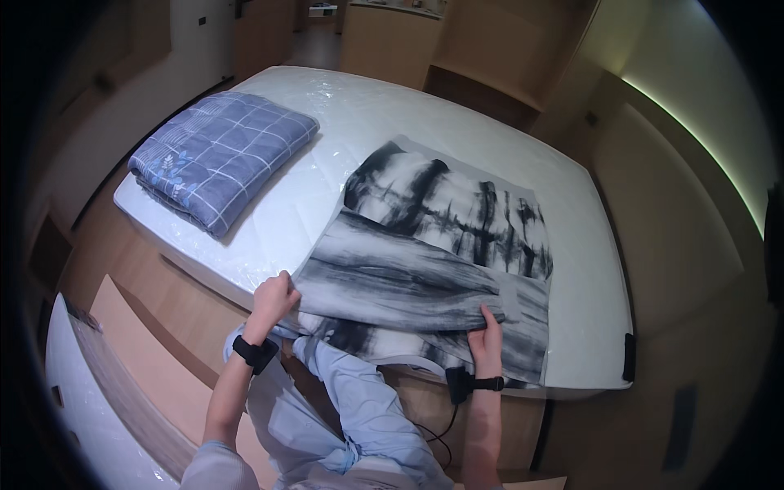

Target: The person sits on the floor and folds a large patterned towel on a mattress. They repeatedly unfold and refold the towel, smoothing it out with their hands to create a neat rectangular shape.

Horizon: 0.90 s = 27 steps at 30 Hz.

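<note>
A black, grey and white patterned long-sleeved top [453,208] lies spread on the plastic-covered mattress [343,104], its curved neckline at the near edge. One sleeve [392,275] crosses the body from left to right. At that sleeve's left fold, my left hand [277,299] pinches the fabric between thumb and fingers. My right hand [487,334] has the cuff end of the sleeve, with the thumb on top and the other fingers partly hidden. The second sleeve appears to lie underneath at the right, partly covered.
A folded blue checked quilt [226,153] rests at the mattress's left side. Wooden bed-frame boards [202,294] run along the near side. Below my right wrist hangs a black cable [450,422]. A wooden cabinet [386,49] stands beyond the far edge.
</note>
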Available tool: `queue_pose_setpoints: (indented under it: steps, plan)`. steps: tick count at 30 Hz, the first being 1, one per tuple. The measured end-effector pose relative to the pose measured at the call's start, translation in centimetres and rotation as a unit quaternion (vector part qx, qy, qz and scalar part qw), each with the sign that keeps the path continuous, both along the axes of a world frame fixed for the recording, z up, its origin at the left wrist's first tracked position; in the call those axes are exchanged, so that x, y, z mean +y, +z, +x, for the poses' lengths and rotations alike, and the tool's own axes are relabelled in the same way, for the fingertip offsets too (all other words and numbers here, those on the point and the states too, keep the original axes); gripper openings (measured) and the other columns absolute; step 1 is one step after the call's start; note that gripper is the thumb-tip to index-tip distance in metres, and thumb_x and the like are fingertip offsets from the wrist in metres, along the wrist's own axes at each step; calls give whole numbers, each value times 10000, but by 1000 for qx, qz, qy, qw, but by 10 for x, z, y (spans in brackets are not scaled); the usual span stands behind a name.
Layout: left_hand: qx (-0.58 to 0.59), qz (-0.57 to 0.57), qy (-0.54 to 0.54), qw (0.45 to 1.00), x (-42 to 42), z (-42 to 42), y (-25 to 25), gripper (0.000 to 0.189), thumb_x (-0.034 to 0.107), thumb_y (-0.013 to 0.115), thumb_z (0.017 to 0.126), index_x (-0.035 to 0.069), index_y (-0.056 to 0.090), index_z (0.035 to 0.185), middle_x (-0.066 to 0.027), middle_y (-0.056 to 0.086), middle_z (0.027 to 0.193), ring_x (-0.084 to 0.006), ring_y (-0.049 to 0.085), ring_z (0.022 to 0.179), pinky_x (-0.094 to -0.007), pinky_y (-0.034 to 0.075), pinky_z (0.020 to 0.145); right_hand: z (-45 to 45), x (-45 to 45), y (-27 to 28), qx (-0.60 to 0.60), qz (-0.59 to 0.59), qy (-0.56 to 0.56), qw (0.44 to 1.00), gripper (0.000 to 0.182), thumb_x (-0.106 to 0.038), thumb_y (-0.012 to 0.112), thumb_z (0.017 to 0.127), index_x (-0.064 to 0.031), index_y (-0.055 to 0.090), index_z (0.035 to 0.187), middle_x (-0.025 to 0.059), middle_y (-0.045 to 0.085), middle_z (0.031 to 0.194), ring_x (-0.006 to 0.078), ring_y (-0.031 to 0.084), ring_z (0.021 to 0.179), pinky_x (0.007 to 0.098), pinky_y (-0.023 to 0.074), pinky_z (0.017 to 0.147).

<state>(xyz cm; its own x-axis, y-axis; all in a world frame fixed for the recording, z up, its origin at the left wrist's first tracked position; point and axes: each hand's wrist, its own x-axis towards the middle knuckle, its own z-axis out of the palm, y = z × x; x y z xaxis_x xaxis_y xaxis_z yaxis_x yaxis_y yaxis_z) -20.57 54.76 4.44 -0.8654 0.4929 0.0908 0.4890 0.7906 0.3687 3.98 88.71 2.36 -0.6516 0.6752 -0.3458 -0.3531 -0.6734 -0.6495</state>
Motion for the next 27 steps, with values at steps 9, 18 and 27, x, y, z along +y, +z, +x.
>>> queue_pose_setpoints:
  steps: [9, 18, 27]
  plan:
    - [139, 140, -63, 978, 93, 44, 14, 504, 15, 574, 612, 3, 501, 1111, -196, 506, 1079, -364, 463, 1048, -502, 351, 895, 8, -2, 11, 72, -35, -64, 995, 271, -136, 605, 854, -50, 548, 1105, 67, 595, 1102, 204, 552, 1039, 347, 437, 905]
    - [120, 113, -71, 984, 113, 68, -24, 642, 389, 549, 821, 107, 359, 1365, -214, 287, 1414, -379, 232, 1319, -519, 176, 1056, -39, -29, 28, -205, 392, -189, 877, 419, -147, 693, 796, 12, 505, 1135, 98, 573, 1085, 178, 547, 967, 305, 418, 869]
    - [134, 70, -40, 988, 46, 44, -33, 632, 317, 584, 762, -77, 426, 1231, -245, 441, 1276, -365, 350, 1248, -437, 215, 1071, -119, -163, 18, -196, 850, 186, 452, 579, -143, 589, 789, -120, 400, 1335, 101, 278, 1446, 303, 225, 1342, 492, 173, 1075]
